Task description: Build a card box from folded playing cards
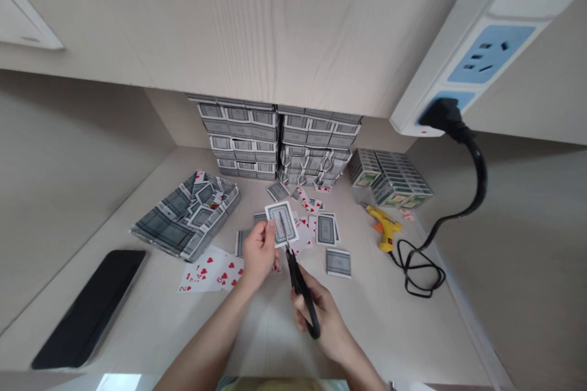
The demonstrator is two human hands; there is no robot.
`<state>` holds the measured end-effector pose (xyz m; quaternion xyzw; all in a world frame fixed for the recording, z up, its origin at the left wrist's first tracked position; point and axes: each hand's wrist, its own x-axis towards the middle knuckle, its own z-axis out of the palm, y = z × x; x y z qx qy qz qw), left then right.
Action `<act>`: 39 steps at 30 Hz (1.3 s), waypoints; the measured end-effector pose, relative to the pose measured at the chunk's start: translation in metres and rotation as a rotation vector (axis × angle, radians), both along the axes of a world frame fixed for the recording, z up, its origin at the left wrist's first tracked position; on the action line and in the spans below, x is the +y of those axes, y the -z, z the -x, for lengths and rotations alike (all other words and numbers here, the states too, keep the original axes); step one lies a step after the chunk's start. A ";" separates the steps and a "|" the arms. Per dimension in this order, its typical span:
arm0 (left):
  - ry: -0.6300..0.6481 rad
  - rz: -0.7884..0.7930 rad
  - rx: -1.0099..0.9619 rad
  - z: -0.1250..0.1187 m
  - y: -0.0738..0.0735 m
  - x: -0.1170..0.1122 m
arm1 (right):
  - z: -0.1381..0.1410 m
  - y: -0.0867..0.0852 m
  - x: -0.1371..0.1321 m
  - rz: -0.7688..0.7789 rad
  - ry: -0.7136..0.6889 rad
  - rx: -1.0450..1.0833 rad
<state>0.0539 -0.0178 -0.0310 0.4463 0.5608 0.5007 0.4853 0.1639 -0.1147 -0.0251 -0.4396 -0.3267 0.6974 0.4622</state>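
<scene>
To the right of the open tray made of grey-patterned playing cards (160, 235), the left hand (259, 250) held a white-bordered, grey-backed playing card (290, 225) above the pale worktop (376, 330). Its grip was narrow, pinching the card's left edge, thumb on the patterned back and fingers curled under; the forearm slanted inward from below. Farther right of the tray, the right hand (323, 314) had its grip closed around the handles of black-handled metal scissors (300, 287), its forearm angled toward the other. The scissors pointed forward, one blade over the card; the other blade could not be seen clearly. White cards printed with red hearts (214, 280) lay spread at the tray's near right side. Well right of the tray lay a yellow glue gun (386, 227) with a black cord (415, 250); behind the tray and to its right stood stacked grey-patterned card boxes (243, 140).
</scene>
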 end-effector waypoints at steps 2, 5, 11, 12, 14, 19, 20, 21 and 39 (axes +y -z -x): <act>0.000 0.000 -0.007 0.000 0.000 0.000 | 0.000 0.000 0.000 -0.001 0.000 -0.011; 0.006 -0.007 -0.003 0.000 -0.001 0.000 | -0.001 0.002 0.000 0.006 0.005 -0.010; 0.015 -0.008 0.005 0.000 -0.001 0.000 | -0.003 0.006 0.000 0.032 -0.013 0.015; 0.012 -0.006 0.000 0.000 -0.002 0.000 | -0.003 0.006 0.000 0.039 -0.009 0.017; 0.008 0.001 -0.013 -0.001 -0.002 0.000 | -0.003 0.007 0.000 0.047 -0.002 0.016; -0.007 0.016 -0.036 0.000 0.001 0.001 | -0.003 0.007 0.001 0.049 -0.012 0.012; -0.011 0.025 -0.052 0.001 0.002 0.003 | -0.003 0.006 0.001 0.050 -0.015 0.010; -0.013 0.036 -0.076 0.003 0.003 0.004 | -0.003 0.005 0.001 0.052 -0.016 0.010; 0.025 -0.083 0.010 0.007 0.021 0.016 | -0.006 0.006 -0.002 -0.028 0.019 0.007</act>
